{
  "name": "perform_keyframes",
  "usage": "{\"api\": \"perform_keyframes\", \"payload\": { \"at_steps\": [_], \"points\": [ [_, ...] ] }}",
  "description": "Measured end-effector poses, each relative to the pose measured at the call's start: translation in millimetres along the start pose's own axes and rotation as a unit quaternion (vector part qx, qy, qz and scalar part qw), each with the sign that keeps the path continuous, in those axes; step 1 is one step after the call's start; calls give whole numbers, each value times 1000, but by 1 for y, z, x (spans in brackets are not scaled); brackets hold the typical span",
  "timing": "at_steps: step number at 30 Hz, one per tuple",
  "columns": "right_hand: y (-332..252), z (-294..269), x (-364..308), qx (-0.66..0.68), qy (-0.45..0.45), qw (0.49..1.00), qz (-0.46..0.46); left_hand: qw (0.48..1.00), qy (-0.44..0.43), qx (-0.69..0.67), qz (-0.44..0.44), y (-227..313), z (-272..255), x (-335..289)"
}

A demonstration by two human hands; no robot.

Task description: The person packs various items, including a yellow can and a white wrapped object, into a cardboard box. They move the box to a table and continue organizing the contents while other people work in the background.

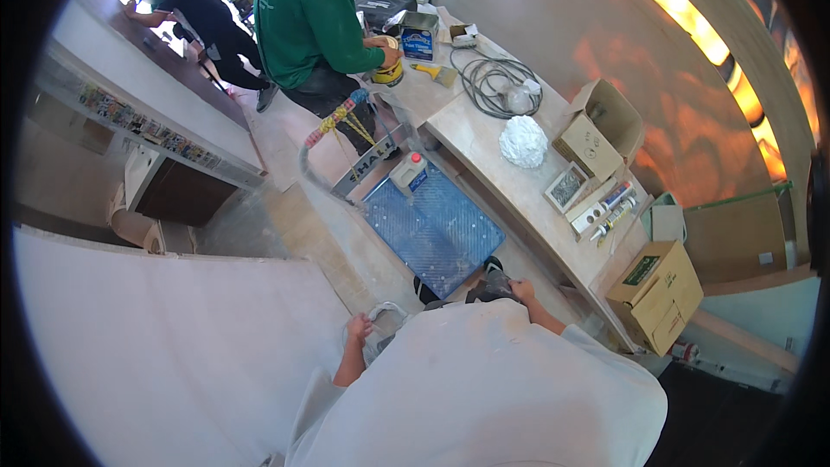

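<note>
White shirt (484, 389) fills the lower middle of the view, nearest the lens, and both bare forearms come out from under it.

At about 9 o'clock from the shirt's upper edge, the left hand (358, 329) is curled shut around a thin pale loop (386, 310). It looks like the handle of a plastic bag or a fold of sheeting, but it is too small to tell which. The loop hangs just beside the pale wall panel (173, 355). My judgement is that a thing this flimsy needs a full-fist hold kept close to the body, so it neither slips nor snags.

At 12 o'clock from the shirt lies the blue platform cart (432, 225), with a small white canister with a red cap (408, 171) at its far end.

Right of centre, the right hand (521, 291) rests on a dark grey object (489, 284) at the near edge of the cart. I cannot tell whether its fingers are closed around the object or only laid on it. A firm purchase seems wise before any weight is taken.

From 1 to 3 o'clock runs the long counter (484, 160), carrying a coiled cable (497, 82), a white crumpled lump (523, 141) and sealant tubes (616, 206). A cardboard box (657, 294) stands at its near end, close enough to the right elbow to be knocked.

At 11 o'clock, well apart, a co-worker in green (307, 17) handles a yellow tin (389, 72).
</note>
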State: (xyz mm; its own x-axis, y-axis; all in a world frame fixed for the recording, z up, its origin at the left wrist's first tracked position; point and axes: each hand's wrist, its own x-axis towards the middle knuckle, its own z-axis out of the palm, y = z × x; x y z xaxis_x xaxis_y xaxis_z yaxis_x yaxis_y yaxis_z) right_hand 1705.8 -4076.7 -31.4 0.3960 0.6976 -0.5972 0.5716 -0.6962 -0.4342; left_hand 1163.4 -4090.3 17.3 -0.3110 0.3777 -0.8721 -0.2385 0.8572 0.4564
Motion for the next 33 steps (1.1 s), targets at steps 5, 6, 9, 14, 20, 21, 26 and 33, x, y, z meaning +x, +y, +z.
{"api": "perform_keyframes", "payload": {
  "at_steps": [5, 6, 9, 14, 20, 21, 26, 33],
  "points": [
    [25, 15, 21, -204, -134, 966, -85, 998, 34, -38, 29, 42, -8, -4],
    [27, 17, 23, -216, -134, 963, -87, 999, 14, -32, 40, 44, -6, -5],
    [16, 15, 20, -246, -116, 951, -147, 1000, -11, 0, 19, 31, 18, -6],
    [-19, -15, 1, -117, -77, 987, -85, 990, -87, 96, 57, -23, 64, -2],
    [-24, -33, 8, 3, -125, 992, -23, 818, -143, 477, 289, -63, 88, 8],
    [-20, -33, 11, 24, -124, 991, -49, 807, -142, 490, 296, -64, 88, 8],
    [3, -35, 29, -8, -121, 992, -29, 787, -140, 504, 327, -47, 90, -8],
    [23, -39, 48, 56, -96, 993, -42, 963, -100, 233, 93, -1, 110, -53]
  ]
}}
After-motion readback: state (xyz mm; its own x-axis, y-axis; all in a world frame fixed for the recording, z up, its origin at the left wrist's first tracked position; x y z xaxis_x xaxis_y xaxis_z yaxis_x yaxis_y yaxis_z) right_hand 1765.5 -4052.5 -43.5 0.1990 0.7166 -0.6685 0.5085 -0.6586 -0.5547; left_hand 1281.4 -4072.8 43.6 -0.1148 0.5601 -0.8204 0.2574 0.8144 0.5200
